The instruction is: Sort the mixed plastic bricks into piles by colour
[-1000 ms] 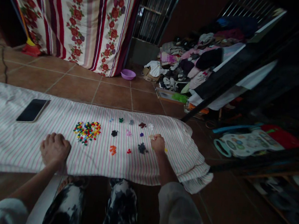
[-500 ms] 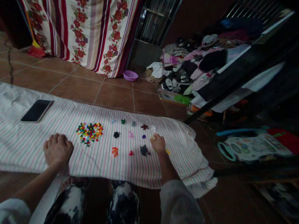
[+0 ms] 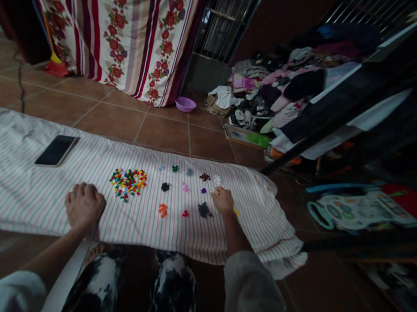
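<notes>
My right hand point(image 3: 224, 201) is closed in a pinch, its fingertips down at some small pale yellow pieces point(image 3: 217, 192) on the striped cloth point(image 3: 126, 227). Whether a piece sits between the fingers is too small to tell. Close by lie little heaps sorted by colour: white point(image 3: 217, 178), brown point(image 3: 204, 177), dark blue point(image 3: 204, 190) and dark grey point(image 3: 203, 209). Yellow pieces point(image 3: 237, 213) show just right of the hand. My left hand point(image 3: 84, 204) rests on the cloth with curled fingers, below and left of a mixed multicoloured pile point(image 3: 128, 182).
Farther left on the cloth lies a phone point(image 3: 57, 150). More small heaps, such as orange point(image 3: 163, 210), red point(image 3: 185, 213) and black point(image 3: 165, 186), lie mid-cloth. Beyond are a purple basin point(image 3: 185, 104), a striped floral curtain point(image 3: 136, 29) and piled clothes point(image 3: 267, 89).
The whole view has shifted slightly, moving the scene a little to the right. Both hands keep nearly the same places on the cloth, and the heaps look unchanged.
</notes>
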Demonstrator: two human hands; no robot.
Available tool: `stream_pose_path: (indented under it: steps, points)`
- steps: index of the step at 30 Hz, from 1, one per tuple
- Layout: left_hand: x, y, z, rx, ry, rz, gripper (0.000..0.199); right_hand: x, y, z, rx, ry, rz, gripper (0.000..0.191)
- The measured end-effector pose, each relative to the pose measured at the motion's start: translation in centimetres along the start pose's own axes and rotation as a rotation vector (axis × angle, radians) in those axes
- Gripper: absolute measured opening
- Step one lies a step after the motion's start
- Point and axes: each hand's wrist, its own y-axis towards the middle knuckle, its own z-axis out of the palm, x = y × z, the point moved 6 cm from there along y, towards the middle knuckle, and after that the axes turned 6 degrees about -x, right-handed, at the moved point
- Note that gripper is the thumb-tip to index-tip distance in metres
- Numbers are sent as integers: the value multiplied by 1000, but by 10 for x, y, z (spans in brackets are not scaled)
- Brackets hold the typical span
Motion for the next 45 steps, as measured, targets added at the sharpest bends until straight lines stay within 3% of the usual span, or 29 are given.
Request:
stream_pose_path:
  steps: [7, 10, 13, 16, 23, 28, 34, 45]
  points:
    - [4, -1, 7, -8, -24, -11, 31, -9, 5, -4, -70, 54, -69, 36]
    - [5, -1, 10, -17, -28, -2, 32, 0, 9, -15, -140, 74, -100, 35]
    - [5, -1, 11, -27, -31, -1, 32, 30, 9, -23, -181, 146, -186, 29]
    - [4, -1, 9, -24, -32, -2, 31, 78, 2, -19, -149, 268, -348, 26]
    - [5, -1, 10, -25, -56, -18, 33, 200, -38, 20, -11, 479, -694, 24]
    - [6, -1, 13, -17, -57, -24, 32, 263, -61, 47, 80, 412, -820, 26]
    - [5, -1, 11, -13, -59, -31, 34, 302, -65, 62, 125, 309, -799, 30]
    - [5, -1, 13, -12, -76, -35, 35, 329, -50, 68, 160, 191, -741, 21]
